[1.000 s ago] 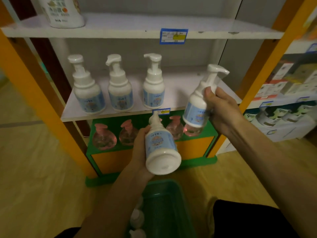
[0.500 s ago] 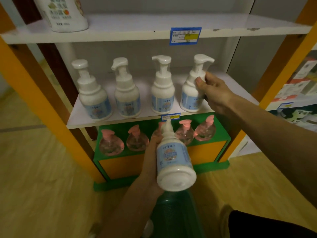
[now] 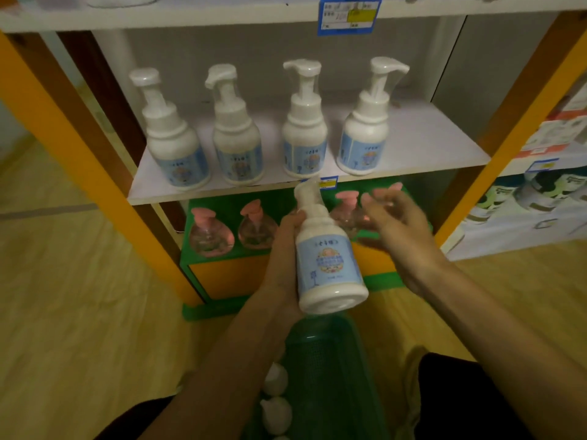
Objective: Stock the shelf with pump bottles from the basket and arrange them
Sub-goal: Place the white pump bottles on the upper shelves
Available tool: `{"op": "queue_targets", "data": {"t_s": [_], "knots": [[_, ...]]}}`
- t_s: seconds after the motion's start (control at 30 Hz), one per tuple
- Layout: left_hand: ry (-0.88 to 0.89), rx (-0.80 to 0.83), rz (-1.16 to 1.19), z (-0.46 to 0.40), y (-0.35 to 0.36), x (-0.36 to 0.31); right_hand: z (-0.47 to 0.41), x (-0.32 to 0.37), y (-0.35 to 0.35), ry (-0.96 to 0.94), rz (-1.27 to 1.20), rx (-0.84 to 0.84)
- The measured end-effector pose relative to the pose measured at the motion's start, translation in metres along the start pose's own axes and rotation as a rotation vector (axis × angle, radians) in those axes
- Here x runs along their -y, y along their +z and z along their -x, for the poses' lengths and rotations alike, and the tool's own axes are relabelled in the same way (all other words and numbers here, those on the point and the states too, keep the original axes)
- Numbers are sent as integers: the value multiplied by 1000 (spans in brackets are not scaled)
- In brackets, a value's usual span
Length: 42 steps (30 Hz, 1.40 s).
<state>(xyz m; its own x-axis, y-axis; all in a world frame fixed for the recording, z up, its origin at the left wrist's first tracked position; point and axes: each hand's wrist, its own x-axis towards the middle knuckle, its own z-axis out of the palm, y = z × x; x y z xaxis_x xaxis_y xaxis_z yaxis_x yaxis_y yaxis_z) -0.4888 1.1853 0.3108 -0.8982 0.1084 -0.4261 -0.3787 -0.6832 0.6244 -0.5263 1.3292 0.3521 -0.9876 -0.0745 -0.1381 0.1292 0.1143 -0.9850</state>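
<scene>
The right hand (image 3: pixel 398 236) has let go of the fourth white pump bottle with a blue label (image 3: pixel 365 134), now standing rightmost in the row on the white shelf board (image 3: pixel 444 144), and has drawn back, fingers loosely spread and empty. It nears the fifth matching bottle (image 3: pixel 327 258), which the left hand (image 3: pixel 286 258) grips tilted above the green plastic basket (image 3: pixel 330 376). The step looks like a handover, and placing it calls for free shelf space, perhaps behind the row.

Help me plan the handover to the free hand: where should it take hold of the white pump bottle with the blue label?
Probably the narrow white neck under the pump head of the white pump bottle with the blue label, coming from the right. The left hand already wraps the body's left side; the right hand hovers open beside it.
</scene>
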Motion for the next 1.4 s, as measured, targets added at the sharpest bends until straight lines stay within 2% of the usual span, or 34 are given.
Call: {"op": "queue_targets", "data": {"t_s": [0.07, 0.13, 0.2, 0.3, 0.4, 0.6, 0.8, 0.9, 1.03, 1.4], "knots": [[40, -29, -20, 0, 2, 2, 18, 0, 1, 118, 63, 290], [87, -59, -34, 0, 5, 3, 27, 7, -3, 132, 196, 460], [151, -103, -83, -1, 6, 4, 30, 9, -7, 150, 272, 512], [156, -161, -142, -1, 12, 4, 32, 0, -11, 179, 277, 544], [203, -204, -199, -1, 14, 7, 32, -9, -11, 86, 278, 540], [292, -133, -233, 4, 29, 0, 27, -22, -14, -67, 167, 322], [236, -109, -117, -1, 13, -9, 1, -25, -40, -350, 132, -181], [189, -74, -120, -6, 15, -3, -19, -22, -59, -418, 101, -348], [113, -76, -78, -12, 16, 3, -54, -10, -77, -460, 91, -392], [84, -47, -92, -16, 14, 7, -136, 6, -94, -427, 318, -205]]}}
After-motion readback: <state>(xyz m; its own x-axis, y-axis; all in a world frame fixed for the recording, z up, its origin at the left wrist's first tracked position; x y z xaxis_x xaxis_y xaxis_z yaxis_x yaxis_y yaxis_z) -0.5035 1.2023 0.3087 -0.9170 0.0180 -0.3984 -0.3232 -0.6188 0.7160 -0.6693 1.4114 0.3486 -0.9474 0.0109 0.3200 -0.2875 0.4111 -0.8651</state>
